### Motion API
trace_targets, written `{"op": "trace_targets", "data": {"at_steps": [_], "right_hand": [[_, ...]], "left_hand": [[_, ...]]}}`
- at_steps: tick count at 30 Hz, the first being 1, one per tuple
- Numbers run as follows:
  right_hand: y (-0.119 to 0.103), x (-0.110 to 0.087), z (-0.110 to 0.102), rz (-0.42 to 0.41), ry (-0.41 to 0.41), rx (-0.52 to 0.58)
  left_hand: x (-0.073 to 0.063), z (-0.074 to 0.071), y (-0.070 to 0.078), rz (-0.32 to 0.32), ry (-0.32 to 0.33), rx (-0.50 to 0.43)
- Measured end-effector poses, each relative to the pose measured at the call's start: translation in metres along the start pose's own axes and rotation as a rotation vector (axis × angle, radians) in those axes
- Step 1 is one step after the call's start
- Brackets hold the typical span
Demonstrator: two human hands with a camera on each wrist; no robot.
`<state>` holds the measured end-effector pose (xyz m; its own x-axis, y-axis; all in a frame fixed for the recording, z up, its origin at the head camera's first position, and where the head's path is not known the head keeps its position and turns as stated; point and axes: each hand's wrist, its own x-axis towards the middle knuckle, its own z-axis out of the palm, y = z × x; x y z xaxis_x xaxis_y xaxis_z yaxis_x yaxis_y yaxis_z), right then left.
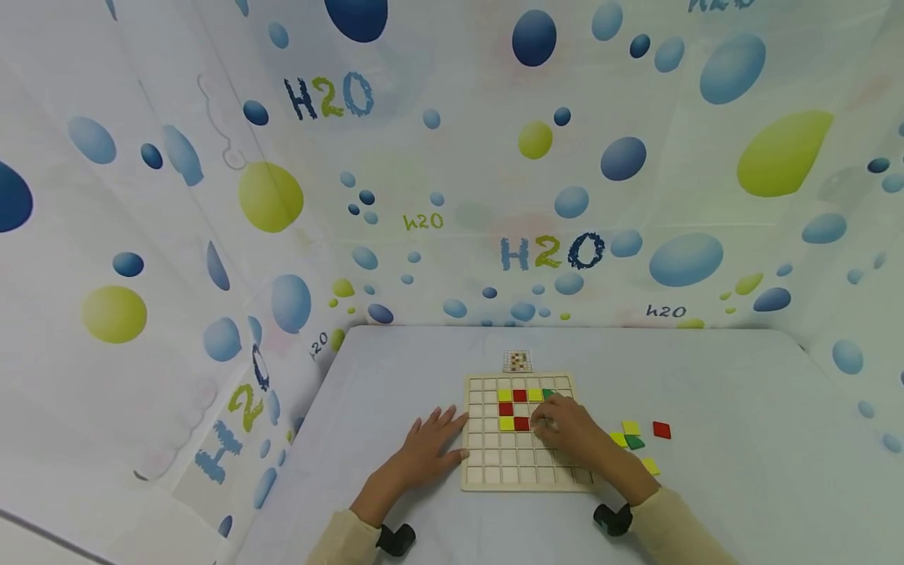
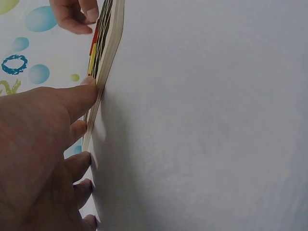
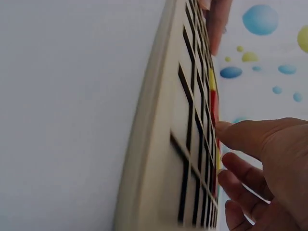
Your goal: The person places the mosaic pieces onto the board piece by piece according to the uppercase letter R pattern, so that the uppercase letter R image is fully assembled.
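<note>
A square wooden grid board (image 1: 480, 475) lies on the white table, with yellow, red and green tiles in its upper middle cells. My left hand (image 1: 432, 445) rests at the board's left edge, fingers spread and thumb touching the rim. Over the board's centre is my right hand (image 1: 568, 428), its bent fingertips low beside a red tile (image 1: 521, 424). In the right wrist view, the thumb (image 3: 240, 134) and fingers are apart near the board's surface. Whether a tile is between them is hidden. A green tile (image 1: 548, 392) shows just beyond the knuckles.
A small printed pattern card (image 1: 518, 361) stands behind the board's far edge. Right of the board lie several loose tiles, among them a red tile (image 1: 661, 430), a yellow tile (image 1: 631, 428) and a green tile (image 1: 634, 442). Patterned curtains surround the table.
</note>
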<state>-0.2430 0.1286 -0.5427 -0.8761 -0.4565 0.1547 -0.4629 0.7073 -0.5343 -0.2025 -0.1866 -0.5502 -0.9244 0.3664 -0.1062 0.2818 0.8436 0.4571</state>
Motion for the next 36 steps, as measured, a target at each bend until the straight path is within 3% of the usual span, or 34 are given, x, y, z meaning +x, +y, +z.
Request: {"op": "trace_targets", "data": {"at_steps": [3, 10, 14, 17, 24, 29, 36], "right_hand": [[0.011, -0.011, -0.013, 0.143, 0.009, -0.009], [0.032, -0.042, -0.046, 0.408, 0.039, -0.327], [0.040, -0.053, -0.057, 0.482, -0.003, -0.322], [0.044, -0.054, -0.058, 0.492, -0.030, -0.260], [0.058, -0.048, -0.050, 0.373, 0.025, -0.151], [0.064, -0.041, -0.050, 0.390, 0.034, -0.016], [0.067, -0.035, -0.042, 0.389, 0.050, 0.012]], "left_hand": [[0.000, 0.001, 0.000, 0.000, 0.002, 0.003], [0.000, 0.001, -0.001, 0.001, 0.007, -0.002], [-0.001, 0.001, -0.002, 0.007, 0.011, -0.008], [-0.001, 0.001, -0.002, 0.016, 0.013, -0.016], [-0.002, 0.000, 0.000, 0.015, 0.016, -0.012], [-0.002, 0.001, 0.000, 0.010, 0.011, -0.008], [-0.002, 0.001, 0.000, 0.015, 0.014, -0.008]]}}
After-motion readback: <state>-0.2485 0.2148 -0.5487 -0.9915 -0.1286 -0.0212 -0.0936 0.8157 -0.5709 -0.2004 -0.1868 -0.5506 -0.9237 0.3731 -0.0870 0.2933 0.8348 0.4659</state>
